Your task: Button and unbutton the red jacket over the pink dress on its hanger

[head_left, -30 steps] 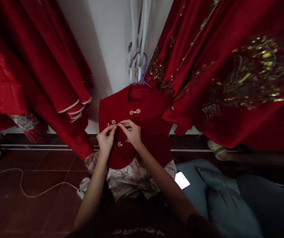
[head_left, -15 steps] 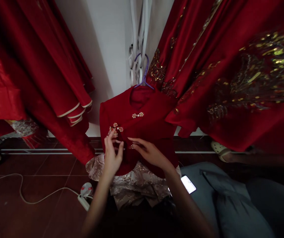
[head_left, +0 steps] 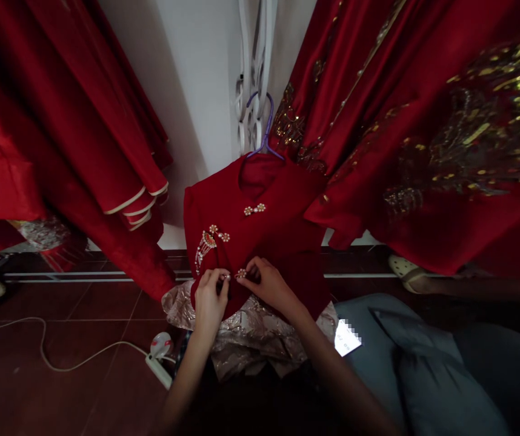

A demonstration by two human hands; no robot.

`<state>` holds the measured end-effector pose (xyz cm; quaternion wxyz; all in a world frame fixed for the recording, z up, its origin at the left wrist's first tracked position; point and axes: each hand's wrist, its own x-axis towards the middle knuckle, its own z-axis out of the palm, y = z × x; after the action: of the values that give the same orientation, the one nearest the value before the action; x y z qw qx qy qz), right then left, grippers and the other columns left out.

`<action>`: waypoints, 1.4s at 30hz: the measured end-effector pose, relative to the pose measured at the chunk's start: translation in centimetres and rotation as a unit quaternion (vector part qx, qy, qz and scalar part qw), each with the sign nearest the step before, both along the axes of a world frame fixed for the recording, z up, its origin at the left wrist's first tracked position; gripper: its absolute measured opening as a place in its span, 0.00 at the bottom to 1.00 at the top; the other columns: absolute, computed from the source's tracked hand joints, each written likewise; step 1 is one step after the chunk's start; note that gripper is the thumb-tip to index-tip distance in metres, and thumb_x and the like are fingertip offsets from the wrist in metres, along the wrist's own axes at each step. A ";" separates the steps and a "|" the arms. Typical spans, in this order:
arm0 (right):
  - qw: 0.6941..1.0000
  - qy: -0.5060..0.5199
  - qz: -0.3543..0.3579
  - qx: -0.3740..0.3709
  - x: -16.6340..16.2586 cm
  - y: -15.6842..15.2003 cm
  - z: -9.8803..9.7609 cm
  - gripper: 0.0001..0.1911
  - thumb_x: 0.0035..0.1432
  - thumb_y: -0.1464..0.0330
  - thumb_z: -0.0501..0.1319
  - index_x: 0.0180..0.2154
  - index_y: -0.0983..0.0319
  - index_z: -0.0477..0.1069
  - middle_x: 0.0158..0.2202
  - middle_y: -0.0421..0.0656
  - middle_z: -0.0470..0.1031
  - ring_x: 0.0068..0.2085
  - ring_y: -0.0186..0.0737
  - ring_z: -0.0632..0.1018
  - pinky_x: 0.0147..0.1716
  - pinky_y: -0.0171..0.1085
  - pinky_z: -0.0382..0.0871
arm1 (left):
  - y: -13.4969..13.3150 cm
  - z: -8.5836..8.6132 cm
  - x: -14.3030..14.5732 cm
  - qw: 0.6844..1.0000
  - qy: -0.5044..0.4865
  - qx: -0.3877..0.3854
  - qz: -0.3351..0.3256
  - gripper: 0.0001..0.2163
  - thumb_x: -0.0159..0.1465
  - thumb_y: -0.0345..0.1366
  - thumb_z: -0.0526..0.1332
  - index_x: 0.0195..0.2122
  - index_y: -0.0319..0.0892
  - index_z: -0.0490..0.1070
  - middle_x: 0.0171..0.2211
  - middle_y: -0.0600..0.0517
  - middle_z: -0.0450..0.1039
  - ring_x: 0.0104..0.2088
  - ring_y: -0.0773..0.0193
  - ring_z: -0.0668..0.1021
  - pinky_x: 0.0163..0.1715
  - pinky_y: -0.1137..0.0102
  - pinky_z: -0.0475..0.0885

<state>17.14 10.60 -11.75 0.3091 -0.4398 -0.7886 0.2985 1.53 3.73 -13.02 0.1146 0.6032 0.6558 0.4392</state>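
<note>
A small red jacket [head_left: 264, 233] hangs on a purple hanger [head_left: 264, 130] in front of me. It has pearl clasps: a top clasp [head_left: 254, 209], a tasselled clasp [head_left: 210, 239] at the left, and a lower clasp [head_left: 234, 275]. My left hand [head_left: 210, 300] pinches the left half of the lower clasp. My right hand [head_left: 266, 281] pinches its right half. Both hands are closed on the clasp, close together, over the jacket's front edge. A pale sequinned skirt [head_left: 251, 339] hangs below the jacket.
Red gowns hang at the left [head_left: 60, 139] and, with gold embroidery, at the right [head_left: 423, 133]. A white wall [head_left: 196, 79] stands behind. On the dark floor lie a white power strip [head_left: 157, 366] with cable, a lit phone [head_left: 346, 338] on a grey cushion [head_left: 423, 369], and a sandalled foot [head_left: 405, 266].
My hands moved down from the tasselled clasp to the lower clasp and closed on it. The tasselled clasp now hangs free with its tassel showing.
</note>
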 end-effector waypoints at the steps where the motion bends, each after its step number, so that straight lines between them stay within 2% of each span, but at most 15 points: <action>1: 1.000 0.024 -0.009 -0.005 -0.4 0.2 -0.3 0.12 0.51 0.64 0.65 0.36 0.62 0.66 0.34 0.43 0.72 0.35 0.36 0.73 0.35 0.36 0.69 | 0.0 0.0 0.1 1.000 -0.001 0.001 0.001 0.06 0.63 0.34 0.56 0.38 0.45 0.71 0.35 0.51 0.71 0.35 0.63 0.75 0.37 0.69 0.70; 5: 0.995 0.092 -0.012 -0.037 -1.6 0.9 -1.5 0.08 0.53 0.69 0.62 0.36 0.63 0.68 0.33 0.43 0.74 0.34 0.34 0.74 0.36 0.34 0.70 | 0.1 -0.3 0.7 1.000 -0.002 0.001 0.006 0.06 0.62 0.38 0.58 0.37 0.45 0.73 0.34 0.51 0.73 0.36 0.63 0.75 0.38 0.68 0.70; 8: 0.995 0.081 -0.031 -0.047 -1.5 1.0 -1.7 0.11 0.49 0.70 0.64 0.37 0.63 0.68 0.31 0.41 0.73 0.31 0.33 0.74 0.32 0.33 0.69 | 0.4 -0.5 0.9 0.999 -0.033 -0.002 0.002 0.06 0.61 0.37 0.59 0.36 0.44 0.73 0.33 0.52 0.73 0.33 0.65 0.76 0.35 0.70 0.71; 13: 0.999 0.010 -0.043 -0.022 -0.4 0.6 -0.3 0.06 0.47 0.70 0.66 0.30 0.62 0.71 0.28 0.42 0.74 0.30 0.35 0.74 0.31 0.34 0.68 | 0.6 -0.6 0.9 0.999 -0.041 -0.003 0.000 0.07 0.59 0.34 0.59 0.37 0.44 0.75 0.33 0.51 0.74 0.32 0.66 0.77 0.32 0.71 0.72; 16: 0.999 0.025 -0.025 -0.008 0.2 0.4 0.7 0.06 0.47 0.68 0.67 0.29 0.61 0.72 0.29 0.42 0.75 0.30 0.35 0.75 0.31 0.34 0.68 | 0.6 -0.8 1.0 0.998 -0.066 0.006 0.014 0.06 0.60 0.35 0.59 0.36 0.43 0.75 0.33 0.51 0.75 0.30 0.67 0.77 0.30 0.72 0.72; 20: 0.989 0.105 0.017 -0.101 0.5 0.3 1.3 0.12 0.47 0.60 0.67 0.30 0.62 0.73 0.28 0.41 0.77 0.28 0.36 0.77 0.25 0.33 0.70 | 0.8 -1.1 1.1 0.993 -0.112 0.009 0.024 0.06 0.58 0.35 0.60 0.35 0.43 0.74 0.30 0.53 0.76 0.27 0.68 0.76 0.28 0.73 0.73; 23: 0.978 0.148 0.035 -0.142 0.1 0.1 1.3 0.15 0.47 0.58 0.66 0.31 0.62 0.73 0.28 0.42 0.78 0.29 0.37 0.78 0.26 0.34 0.73 | 1.0 -1.4 1.0 0.989 -0.142 0.021 0.019 0.06 0.57 0.35 0.61 0.35 0.42 0.74 0.30 0.52 0.76 0.27 0.68 0.77 0.28 0.74 0.74; 30: 0.986 0.139 -0.016 -0.091 -0.7 -0.1 1.1 0.10 0.49 0.62 0.66 0.31 0.61 0.74 0.30 0.42 0.79 0.30 0.37 0.79 0.31 0.35 0.74 | 0.8 -1.8 1.3 0.983 -0.181 0.036 0.014 0.08 0.58 0.38 0.61 0.35 0.41 0.74 0.32 0.50 0.75 0.27 0.69 0.76 0.27 0.74 0.74; 33: 0.981 0.159 -0.028 -0.107 -0.8 -0.2 0.9 0.10 0.49 0.63 0.65 0.33 0.61 0.75 0.30 0.42 0.79 0.30 0.38 0.80 0.29 0.35 0.75 | 0.7 -1.8 1.4 0.980 -0.194 0.036 0.015 0.08 0.58 0.38 0.61 0.36 0.41 0.74 0.32 0.50 0.77 0.27 0.69 0.76 0.27 0.74 0.75; 36: 0.978 0.167 -0.015 -0.121 -0.8 -0.2 0.7 0.09 0.50 0.63 0.65 0.34 0.61 0.75 0.31 0.42 0.79 0.30 0.38 0.80 0.29 0.35 0.76 | 0.6 -1.8 1.5 0.977 -0.211 0.034 0.004 0.10 0.57 0.37 0.62 0.38 0.41 0.74 0.34 0.50 0.78 0.29 0.67 0.78 0.30 0.72 0.76; 42: 0.989 0.125 0.024 -0.071 -0.3 0.0 1.2 0.08 0.52 0.67 0.64 0.36 0.59 0.75 0.34 0.41 0.79 0.37 0.37 0.79 0.36 0.35 0.74 | 0.6 -2.0 1.6 0.973 -0.228 0.025 -0.001 0.11 0.55 0.36 0.63 0.39 0.39 0.75 0.34 0.48 0.79 0.32 0.64 0.80 0.36 0.68 0.78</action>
<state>16.84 10.63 -10.58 0.3659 -0.4010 -0.7311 0.4133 3.12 4.35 -15.01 0.2463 0.4903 0.6011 0.5811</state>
